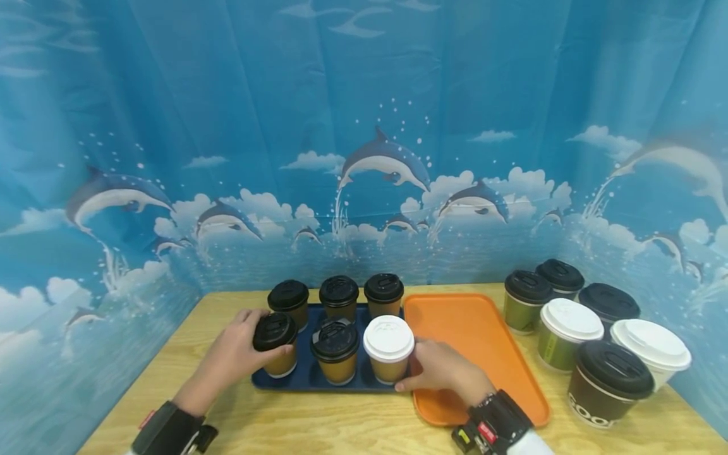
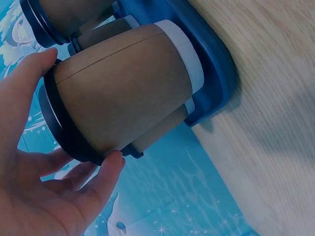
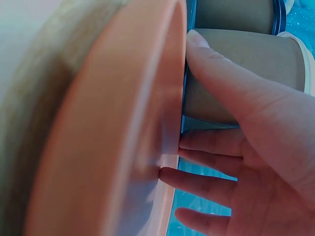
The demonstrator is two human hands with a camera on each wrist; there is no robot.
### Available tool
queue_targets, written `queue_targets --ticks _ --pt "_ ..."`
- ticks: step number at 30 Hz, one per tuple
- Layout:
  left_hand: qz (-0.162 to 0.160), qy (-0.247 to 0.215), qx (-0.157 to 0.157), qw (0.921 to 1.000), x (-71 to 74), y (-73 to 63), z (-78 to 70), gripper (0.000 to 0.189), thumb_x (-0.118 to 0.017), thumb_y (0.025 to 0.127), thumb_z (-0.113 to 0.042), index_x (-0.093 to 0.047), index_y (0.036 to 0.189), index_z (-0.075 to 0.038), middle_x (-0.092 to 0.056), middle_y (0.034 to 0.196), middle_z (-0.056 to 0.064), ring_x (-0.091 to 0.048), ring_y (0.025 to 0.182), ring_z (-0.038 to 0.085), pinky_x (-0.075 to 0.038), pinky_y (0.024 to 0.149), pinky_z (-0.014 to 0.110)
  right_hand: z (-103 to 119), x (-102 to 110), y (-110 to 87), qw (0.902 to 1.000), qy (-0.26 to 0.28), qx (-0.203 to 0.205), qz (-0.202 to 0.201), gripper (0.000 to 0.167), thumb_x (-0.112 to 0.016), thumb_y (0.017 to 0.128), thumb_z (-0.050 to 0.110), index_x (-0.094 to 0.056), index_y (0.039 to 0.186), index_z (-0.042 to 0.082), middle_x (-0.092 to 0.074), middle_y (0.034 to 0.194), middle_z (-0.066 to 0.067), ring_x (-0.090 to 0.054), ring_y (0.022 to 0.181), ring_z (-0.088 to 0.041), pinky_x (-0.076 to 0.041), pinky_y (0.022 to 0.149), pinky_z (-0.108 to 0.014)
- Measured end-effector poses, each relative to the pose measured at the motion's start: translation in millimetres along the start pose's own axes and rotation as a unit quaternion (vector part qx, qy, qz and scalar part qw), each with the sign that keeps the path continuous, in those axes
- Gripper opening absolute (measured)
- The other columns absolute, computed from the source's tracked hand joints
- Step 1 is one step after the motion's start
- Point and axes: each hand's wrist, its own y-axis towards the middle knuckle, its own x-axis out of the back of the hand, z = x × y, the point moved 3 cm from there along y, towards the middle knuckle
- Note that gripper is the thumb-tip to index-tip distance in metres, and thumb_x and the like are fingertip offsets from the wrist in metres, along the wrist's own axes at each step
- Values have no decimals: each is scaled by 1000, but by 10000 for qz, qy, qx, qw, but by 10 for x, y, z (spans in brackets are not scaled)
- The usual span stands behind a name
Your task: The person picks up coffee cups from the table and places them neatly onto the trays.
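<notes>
My left hand (image 1: 241,344) pinches the lid edge of a brown paper cup (image 2: 123,88) with a black lid, thumb on one side and fingers on the other. This cup stands at the front left of a dark blue tray (image 1: 305,382). Along the tray's right end lies my right hand (image 1: 443,370), its fingers extended and the thumb tip by the rim, close to a brown cup with a white lid (image 1: 389,341). Whether it touches that cup I cannot tell. Between these two sits another black-lidded cup (image 1: 334,351); several more (image 1: 339,297) form the back row.
An orange tray (image 1: 472,328) lies against the blue tray's right side. Several larger cups, green (image 1: 520,309), white (image 1: 654,354) and dark brown (image 1: 603,388), stand at the table's right. A dolphin-printed curtain (image 1: 364,126) encloses the wooden table (image 1: 318,423) behind and on both sides.
</notes>
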Motion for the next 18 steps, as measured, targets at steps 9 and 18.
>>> queue_targets --ticks 9,18 --pt "-93 2 9 10000 25 -20 -2 95 -78 76 -67 -54 137 1 -56 121 24 -64 95 33 -55 72 47 31 25 -9 10000 -59 -32 -10 85 -92 72 37 -55 140 2 -65 130 -14 -63 114 -31 -49 100 -54" --pt "247 8 54 9997 -50 -37 55 105 -76 72 -74 -49 142 0 -54 129 28 -63 98 35 -56 71 47 29 13 -2 9998 -166 -113 5 84 -92 71 40 -56 137 3 -66 124 -10 -63 104 -23 -52 93 -49"
